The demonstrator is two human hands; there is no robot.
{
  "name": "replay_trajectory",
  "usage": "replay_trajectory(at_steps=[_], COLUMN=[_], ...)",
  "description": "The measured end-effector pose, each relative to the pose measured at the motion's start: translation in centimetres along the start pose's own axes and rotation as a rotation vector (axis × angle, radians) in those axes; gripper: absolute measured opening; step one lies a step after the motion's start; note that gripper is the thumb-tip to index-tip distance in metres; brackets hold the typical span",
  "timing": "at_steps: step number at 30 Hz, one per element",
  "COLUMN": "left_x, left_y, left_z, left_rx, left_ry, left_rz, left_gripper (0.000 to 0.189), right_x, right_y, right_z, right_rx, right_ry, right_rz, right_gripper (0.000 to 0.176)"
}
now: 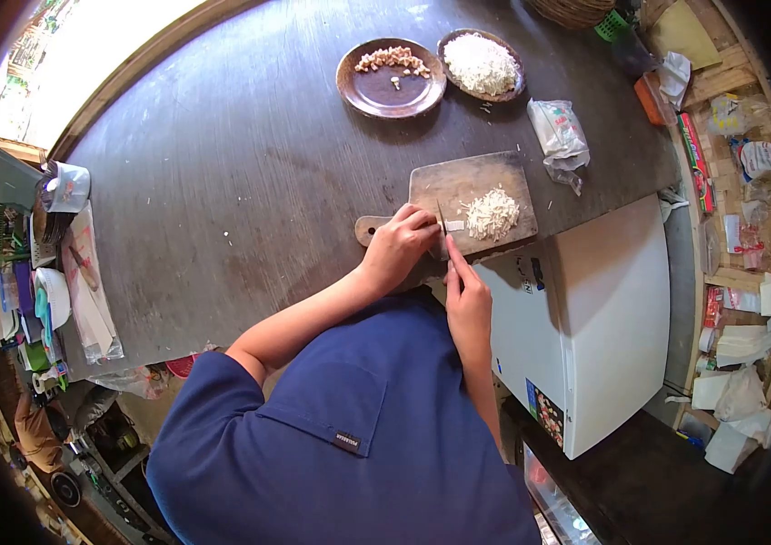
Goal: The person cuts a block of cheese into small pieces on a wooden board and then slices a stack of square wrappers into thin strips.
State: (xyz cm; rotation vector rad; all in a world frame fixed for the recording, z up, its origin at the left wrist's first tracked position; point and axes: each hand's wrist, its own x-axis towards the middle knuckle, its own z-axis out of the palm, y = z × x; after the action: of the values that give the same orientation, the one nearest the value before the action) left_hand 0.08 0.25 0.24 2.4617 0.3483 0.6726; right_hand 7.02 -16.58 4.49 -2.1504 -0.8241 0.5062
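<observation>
A wooden cutting board (426, 177) with a handle lies near the table's front edge. My left hand (399, 241) is closed over its left part, fingers curled on a pale piece of food that they mostly hide. My right hand (468, 304) grips a knife (442, 218), its thin blade pointing away from me beside the left fingertips. A small white slice (454, 225) lies just right of the blade. Farther right on the board is a heap of thin whitish strips (492, 215).
Beyond the board stand a brown plate (385, 100) with small brownish pieces and a dish heaped with white shreds (481, 65). A plastic bag (559, 136) lies to their right. A white appliance (585, 318) stands below the table's right edge. Utensils in a container (67, 188) are at left.
</observation>
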Motion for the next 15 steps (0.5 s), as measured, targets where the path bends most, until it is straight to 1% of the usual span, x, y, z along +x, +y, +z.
replay_trajectory(at_steps=[1, 3, 4, 6, 7, 9, 13, 15], left_x=[0.0, -0.3, -0.2, -0.1, 0.0, 0.1, 0.3, 0.1], left_y=[-0.1, -0.1, 0.0, 0.2, 0.2, 0.1, -0.1, -0.1], left_z=[0.2, 0.1, 0.0, 0.1, 0.1, -0.2, -0.5, -0.4], left_rx=[-0.014, -0.033, -0.022, -0.019, -0.018, -0.006, -0.011, -0.055], left_ry=[0.019, 0.032, 0.033, 0.031, 0.030, 0.025, 0.004, -0.001], left_rz=[0.008, 0.007, 0.005, 0.005, 0.005, 0.027, 0.006, -0.006], left_gripper=[0.021, 0.021, 0.020, 0.020, 0.020, 0.021, 0.021, 0.022], right_x=[-0.3, -1.5, -1.7, -1.8, -1.4, -0.4, -0.2, -1.8], right_y=[-0.3, -0.7, -0.7, -0.5, -0.3, 0.1, -0.5, -1.1], right_z=[-0.1, -0.3, -0.3, -0.1, 0.1, 0.5, -0.2, -0.8], right_rx=[0.003, -0.103, -0.107, -0.131, -0.131, -0.076, 0.025, -0.022], right_ry=[-0.002, -0.043, -0.047, 0.007, 0.009, 0.024, -0.002, -0.051], right_rz=[-0.004, 0.090, 0.096, 0.037, 0.042, -0.010, 0.010, 0.098], right_gripper=[0.052, 0.051, 0.051, 0.051, 0.051, 0.051, 0.049, 0.048])
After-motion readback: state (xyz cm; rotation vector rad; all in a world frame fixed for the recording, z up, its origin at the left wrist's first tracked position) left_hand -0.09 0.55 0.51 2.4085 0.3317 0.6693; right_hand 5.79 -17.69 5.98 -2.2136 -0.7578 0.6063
